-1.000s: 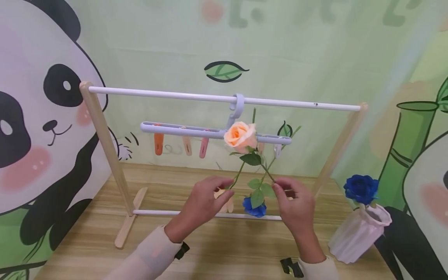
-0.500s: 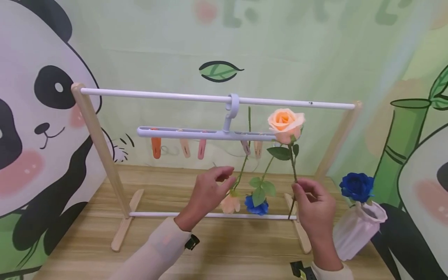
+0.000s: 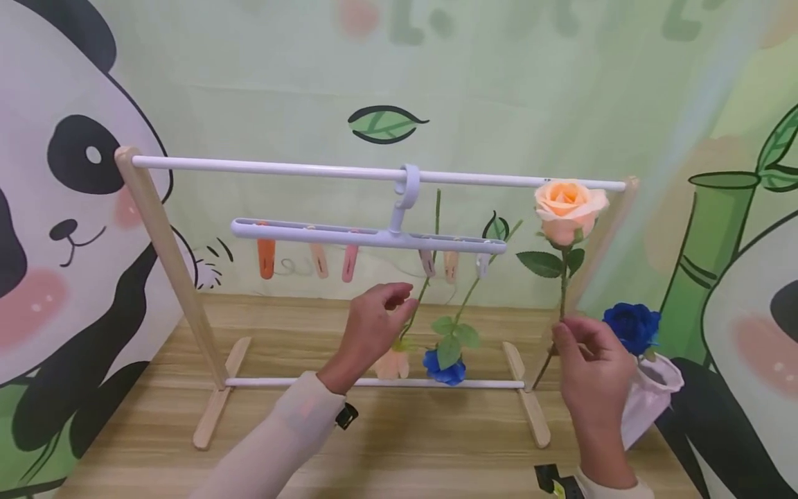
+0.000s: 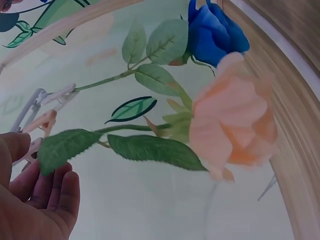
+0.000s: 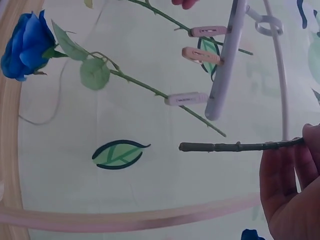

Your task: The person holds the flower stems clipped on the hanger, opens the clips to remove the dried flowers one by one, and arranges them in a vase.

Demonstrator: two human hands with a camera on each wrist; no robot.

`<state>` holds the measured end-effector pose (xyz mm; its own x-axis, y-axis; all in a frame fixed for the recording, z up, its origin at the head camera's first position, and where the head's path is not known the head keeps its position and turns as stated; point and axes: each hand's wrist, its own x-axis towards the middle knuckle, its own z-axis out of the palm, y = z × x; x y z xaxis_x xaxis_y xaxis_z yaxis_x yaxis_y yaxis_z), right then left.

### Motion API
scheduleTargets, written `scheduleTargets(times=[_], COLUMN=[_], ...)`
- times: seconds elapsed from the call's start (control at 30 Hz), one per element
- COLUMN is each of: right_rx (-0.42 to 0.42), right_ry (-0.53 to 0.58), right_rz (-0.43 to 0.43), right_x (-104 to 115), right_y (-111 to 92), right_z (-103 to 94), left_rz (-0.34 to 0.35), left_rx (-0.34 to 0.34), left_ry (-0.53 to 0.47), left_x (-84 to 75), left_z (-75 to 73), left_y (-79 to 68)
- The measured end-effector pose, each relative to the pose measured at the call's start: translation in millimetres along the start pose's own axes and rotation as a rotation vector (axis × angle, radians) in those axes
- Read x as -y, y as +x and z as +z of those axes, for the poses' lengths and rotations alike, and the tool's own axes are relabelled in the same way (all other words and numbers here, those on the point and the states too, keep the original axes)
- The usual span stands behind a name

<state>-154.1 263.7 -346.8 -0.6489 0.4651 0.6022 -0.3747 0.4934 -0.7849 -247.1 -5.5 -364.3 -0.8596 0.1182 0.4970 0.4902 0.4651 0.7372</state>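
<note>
Farther right than half a second ago, the right hand [image 3: 595, 360] now carries the upright peach rose [image 3: 569, 211], thumb and fingers pinching its dark stem below the leaves. Meanwhile the left hand [image 3: 374, 319] is raised, thumb and fingertips apart, just beside the hanging peach rose [image 3: 393, 364]; whether they touch, I cannot tell. Partly covered by the right hand, a white vase [image 3: 654, 402] holds a blue rose [image 3: 632, 327]. Both hanging flowers point bloom-down: a mauve clip [image 3: 427, 262] grips the peach one's stem, and a white clip [image 3: 483, 265] the hanging blue rose [image 3: 445, 369]. These clips sit on a lavender hanger [image 3: 337, 234], hooked over the white top rail [image 3: 268, 167], before a green panda-print backdrop [image 3: 262, 125]
</note>
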Motion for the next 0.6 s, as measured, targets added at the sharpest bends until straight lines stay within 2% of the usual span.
scheduleTargets(times=[0.33, 0.47, 0.6], right_rx=[-0.127, -0.194, -0.242], right_ry=[-0.012, -0.005, -0.021], right_rz=[0.001, -0.012, 0.020], right_x=[-3, -8, -10], right_y=[15, 23, 29], right_z=[-19.6, -28.2, -36.1], left_rz=[-0.052, -0.041, -0.044], left_rx=[0.046, 0.046, 0.042], left_ry=[-0.006, -0.003, -0.006], left_x=[6.1, 3.9, 2.4], left_z=[5.7, 9.1, 12.9], left_y=[6.7, 10.5, 14.6])
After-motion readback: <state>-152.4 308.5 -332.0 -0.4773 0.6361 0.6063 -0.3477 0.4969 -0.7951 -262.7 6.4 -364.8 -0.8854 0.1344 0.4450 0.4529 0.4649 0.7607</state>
